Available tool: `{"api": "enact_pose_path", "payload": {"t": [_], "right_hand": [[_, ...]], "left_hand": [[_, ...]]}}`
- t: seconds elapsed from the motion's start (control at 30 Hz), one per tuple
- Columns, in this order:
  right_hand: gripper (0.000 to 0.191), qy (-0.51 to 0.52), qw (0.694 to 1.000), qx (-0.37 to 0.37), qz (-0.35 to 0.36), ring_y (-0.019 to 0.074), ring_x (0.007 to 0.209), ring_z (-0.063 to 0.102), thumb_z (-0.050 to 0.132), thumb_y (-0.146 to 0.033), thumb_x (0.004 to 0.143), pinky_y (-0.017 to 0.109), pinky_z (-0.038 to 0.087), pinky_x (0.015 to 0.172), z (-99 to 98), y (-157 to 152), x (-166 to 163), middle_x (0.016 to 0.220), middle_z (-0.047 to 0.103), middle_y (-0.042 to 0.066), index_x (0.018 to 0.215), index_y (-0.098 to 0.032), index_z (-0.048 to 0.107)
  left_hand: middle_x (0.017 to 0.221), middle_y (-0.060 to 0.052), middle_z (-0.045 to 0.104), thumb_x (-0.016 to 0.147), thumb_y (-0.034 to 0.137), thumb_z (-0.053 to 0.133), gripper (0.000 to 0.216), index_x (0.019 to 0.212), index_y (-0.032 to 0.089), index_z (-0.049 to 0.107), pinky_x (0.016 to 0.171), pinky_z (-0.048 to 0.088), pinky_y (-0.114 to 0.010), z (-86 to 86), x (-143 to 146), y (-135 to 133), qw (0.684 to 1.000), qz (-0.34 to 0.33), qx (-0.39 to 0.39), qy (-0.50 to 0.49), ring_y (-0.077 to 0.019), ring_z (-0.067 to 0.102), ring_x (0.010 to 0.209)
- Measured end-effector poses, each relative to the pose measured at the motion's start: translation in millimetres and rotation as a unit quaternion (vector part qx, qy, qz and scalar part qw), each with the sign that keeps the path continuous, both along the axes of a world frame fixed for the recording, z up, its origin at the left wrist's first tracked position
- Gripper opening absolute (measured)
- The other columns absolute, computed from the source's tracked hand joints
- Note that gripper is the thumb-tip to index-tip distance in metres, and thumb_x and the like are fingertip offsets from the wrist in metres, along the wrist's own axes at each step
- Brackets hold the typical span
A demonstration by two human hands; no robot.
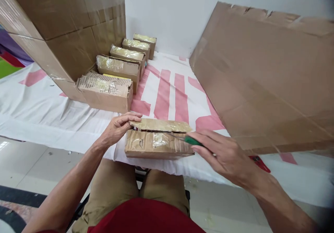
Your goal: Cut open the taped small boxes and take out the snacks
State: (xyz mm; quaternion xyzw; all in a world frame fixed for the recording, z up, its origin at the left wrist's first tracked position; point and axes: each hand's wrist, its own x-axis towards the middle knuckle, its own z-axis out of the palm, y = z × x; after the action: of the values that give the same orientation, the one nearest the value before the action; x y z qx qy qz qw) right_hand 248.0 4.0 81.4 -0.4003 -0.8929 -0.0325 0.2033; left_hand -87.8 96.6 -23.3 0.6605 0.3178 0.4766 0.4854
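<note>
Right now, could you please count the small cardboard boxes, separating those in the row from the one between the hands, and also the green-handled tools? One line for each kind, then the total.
Small cardboard boxes in the row: 5
Small cardboard box between the hands: 1
Green-handled tool: 1
Total: 7

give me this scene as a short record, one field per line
left hand: fingers on the left end of the front box's top flap
right hand: holding a green-handled tool, tip not clear
front box: narrow gap under its flap
other small boxes: five, in a row at left
right side: large cardboard panel
surface: white cloth, pink stripes
</note>
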Motion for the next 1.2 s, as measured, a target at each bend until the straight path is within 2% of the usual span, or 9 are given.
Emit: {"api": "enact_pose_path", "payload": {"t": [0.1, 0.2, 0.43, 0.6, 0.7, 0.8, 1.0, 1.1, 1.2], "right_hand": [[0.024, -0.117, 0.990, 0.051, 0.062, 0.0226, 0.086, 0.073, 0.048, -0.024, 0.107, 0.034, 0.057, 0.071, 7.3, 20.2, -37.6, 0.098, 0.076, 0.010, 0.113, -0.012, 0.069], [0.022, -0.210, 0.974, 0.070, 0.053, 0.0244, 0.081, 0.070, 0.049, -0.023, 0.106, 0.036, 0.054, 0.067, 4.0, 26.8, -53.4, 0.091, 0.072, 0.010, 0.105, -0.011, 0.068], [0.023, -0.259, 0.962, 0.054, -0.066, 0.0212, 0.067, 0.063, 0.044, -0.026, 0.108, 0.034, 0.042, 0.057, -0.3, 3.9, -44.0, 0.082, 0.065, 0.005, 0.098, -0.016, 0.062], [0.025, -0.284, 0.954, 0.057, -0.077, 0.0205, 0.068, 0.062, 0.041, -0.025, 0.109, 0.033, 0.038, 0.058, 2.2, -2.1, -33.7, 0.082, 0.064, 0.006, 0.102, -0.016, 0.063], [0.030, -0.301, 0.945, 0.110, -0.068, 0.0209, 0.066, 0.060, 0.038, -0.026, 0.110, 0.034, 0.036, 0.058, 10.5, -3.8, -22.3, 0.077, 0.063, 0.006, 0.106, -0.014, 0.065], [0.031, -0.272, 0.951, 0.143, -0.027, 0.0200, 0.068, 0.059, 0.039, -0.027, 0.111, 0.034, 0.037, 0.060, 18.2, -7.4, -15.6, 0.081, 0.066, 0.007, 0.112, -0.012, 0.065], [0.022, -0.237, 0.964, 0.120, 0.006, 0.0210, 0.077, 0.063, 0.049, -0.025, 0.107, 0.034, 0.042, 0.065, 14.9, -2.2, -35.2, 0.090, 0.070, 0.008, 0.112, -0.012, 0.066], [0.021, -0.254, 0.961, 0.107, -0.009, 0.0222, 0.075, 0.063, 0.050, -0.026, 0.107, 0.035, 0.043, 0.065, 10.8, 7.5, -41.8, 0.088, 0.070, 0.009, 0.107, -0.013, 0.067], [0.026, -0.276, 0.954, 0.107, -0.044, 0.0223, 0.073, 0.063, 0.046, -0.028, 0.108, 0.034, 0.042, 0.064, 9.3, 12.5, -30.6, 0.087, 0.070, 0.009, 0.104, -0.014, 0.068]], "left_hand": [[0.119, -0.013, 0.078, 0.093, 0.052, 0.071, 0.033, 0.100, 0.022, 0.083, 0.099, 0.055, -0.040, -5.2, 4.5, -2.6, 1.000, 0.028, -0.004, -0.012, -0.0271, 0.072, 0.115], [0.119, -0.013, 0.078, 0.094, 0.049, 0.069, 0.030, 0.097, 0.021, 0.083, 0.101, 0.055, -0.040, -8.4, 5.6, -4.3, 0.999, 0.036, 0.004, -0.016, -0.0266, 0.072, 0.114], [0.121, -0.012, 0.077, 0.095, 0.028, 0.064, 0.019, 0.097, 0.021, 0.081, 0.100, 0.054, -0.040, -9.6, 1.5, -5.8, 0.999, 0.015, 0.033, 0.012, -0.0251, 0.072, 0.114], [0.117, -0.011, 0.076, 0.094, 0.022, 0.062, 0.019, 0.093, 0.022, 0.081, 0.099, 0.054, -0.039, -8.1, 5.4, -5.7, 0.998, 0.018, 0.050, 0.029, -0.0244, 0.071, 0.111], [0.115, -0.010, 0.076, 0.094, 0.024, 0.062, 0.019, 0.091, 0.022, 0.080, 0.094, 0.055, -0.037, -7.4, 8.3, -4.7, 0.998, 0.025, 0.052, 0.023, -0.0234, 0.072, 0.106], [0.114, -0.011, 0.077, 0.096, 0.030, 0.063, 0.020, 0.093, 0.022, 0.080, 0.095, 0.055, -0.038, -7.3, 10.4, -4.4, 0.998, 0.023, 0.049, 0.014, -0.0242, 0.072, 0.106], [0.113, -0.013, 0.078, 0.094, 0.048, 0.069, 0.030, 0.094, 0.021, 0.081, 0.096, 0.055, -0.040, -7.5, 13.1, -7.3, 0.998, 0.047, 0.028, 0.002, -0.0266, 0.072, 0.108], [0.111, -0.012, 0.078, 0.093, 0.052, 0.069, 0.033, 0.091, 0.021, 0.080, 0.096, 0.055, -0.040, -7.1, 13.8, -8.2, 0.999, 0.049, 0.024, 0.001, -0.0261, 0.072, 0.107], [0.109, -0.012, 0.078, 0.094, 0.053, 0.068, 0.033, 0.090, 0.021, 0.079, 0.096, 0.054, -0.039, -6.6, 13.9, -7.5, 0.999, 0.041, 0.031, -0.006, -0.0248, 0.072, 0.105]]}}
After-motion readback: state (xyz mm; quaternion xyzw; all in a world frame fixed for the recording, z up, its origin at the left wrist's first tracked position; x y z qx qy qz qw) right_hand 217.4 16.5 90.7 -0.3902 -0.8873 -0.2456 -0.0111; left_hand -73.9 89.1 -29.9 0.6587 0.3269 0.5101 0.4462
